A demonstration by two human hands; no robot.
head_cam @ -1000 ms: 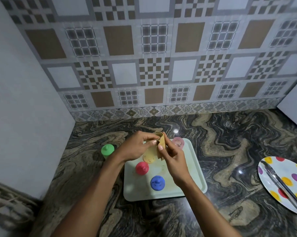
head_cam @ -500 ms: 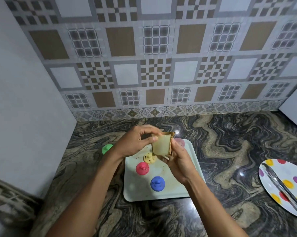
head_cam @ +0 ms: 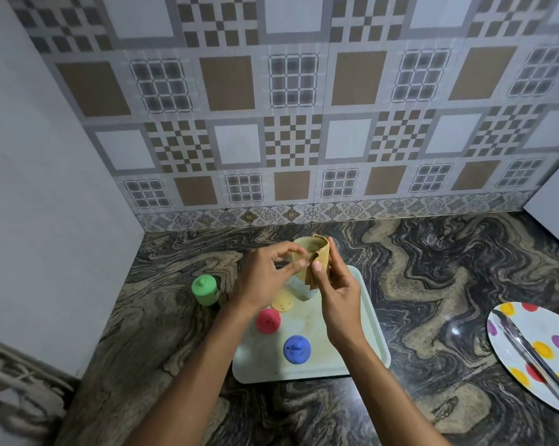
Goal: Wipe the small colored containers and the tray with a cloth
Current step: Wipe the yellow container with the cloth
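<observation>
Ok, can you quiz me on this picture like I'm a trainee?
1. True or false: the green pot stands on the counter, off the tray.
2. Which hand holds the cloth? A the left only B the right only C both
3. Fill in: the tongs lie on the dotted ____.
Key: 1 true; 2 C, left hand and right hand both pinch it; 3 plate.

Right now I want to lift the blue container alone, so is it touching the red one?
Apart. The head view shows a strip of bare tray between the blue container and the red container, so their edges do not meet.
</observation>
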